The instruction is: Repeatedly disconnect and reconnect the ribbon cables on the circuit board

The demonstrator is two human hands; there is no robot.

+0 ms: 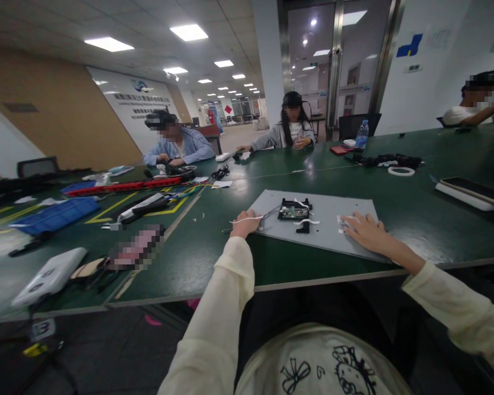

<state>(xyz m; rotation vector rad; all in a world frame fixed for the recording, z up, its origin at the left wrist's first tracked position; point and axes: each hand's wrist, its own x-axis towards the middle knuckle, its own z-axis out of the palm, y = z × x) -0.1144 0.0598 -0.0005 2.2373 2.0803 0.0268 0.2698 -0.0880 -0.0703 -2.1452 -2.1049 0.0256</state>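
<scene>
A grey mat (333,233) lies on the green table in front of me. On it sits a small dark circuit board (293,210) with white strips and thin wires beside it. My left hand (244,224) rests at the mat's left edge, fingers curled round a white strip. My right hand (366,230) lies flat on the mat's right part, fingers spread, over small white pieces (342,220).
The green table (415,214) carries a white tape ring (400,171), black cables (389,160), a water bottle (361,134), a blue tray (55,215), a red strip (123,187) and a white device (49,276). Three other people sit at the far side.
</scene>
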